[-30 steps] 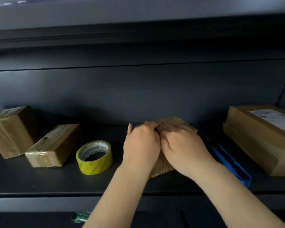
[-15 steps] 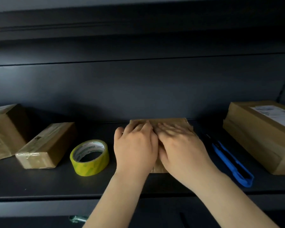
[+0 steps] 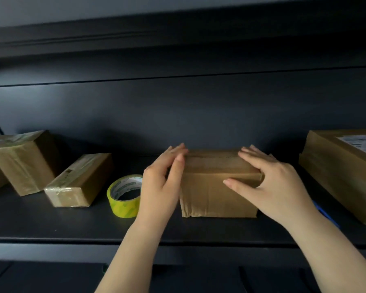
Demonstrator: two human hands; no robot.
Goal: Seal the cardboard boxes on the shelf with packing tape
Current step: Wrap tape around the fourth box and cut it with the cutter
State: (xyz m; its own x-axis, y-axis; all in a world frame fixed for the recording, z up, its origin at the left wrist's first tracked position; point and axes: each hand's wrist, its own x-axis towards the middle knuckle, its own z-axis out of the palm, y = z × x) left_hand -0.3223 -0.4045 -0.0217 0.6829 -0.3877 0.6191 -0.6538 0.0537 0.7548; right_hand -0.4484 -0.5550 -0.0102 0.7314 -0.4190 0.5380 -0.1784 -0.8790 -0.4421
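Both hands flat on small brown cardboard box (image 3: 218,187) on dark shelf (image 3: 51,225): left hand (image 3: 161,187) against its left end, right hand (image 3: 277,182) across top (fingers straight, gripping nothing); yellow tape roll (image 3: 124,196) just left

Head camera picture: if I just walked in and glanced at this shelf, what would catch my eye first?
Probably the two bare hands in the middle: the left hand lies flat against the left end of a brown cardboard box, while the right hand presses its right end with straight fingers. Next, the bright yellow tape roll just left of them stands out against the dark shelf.
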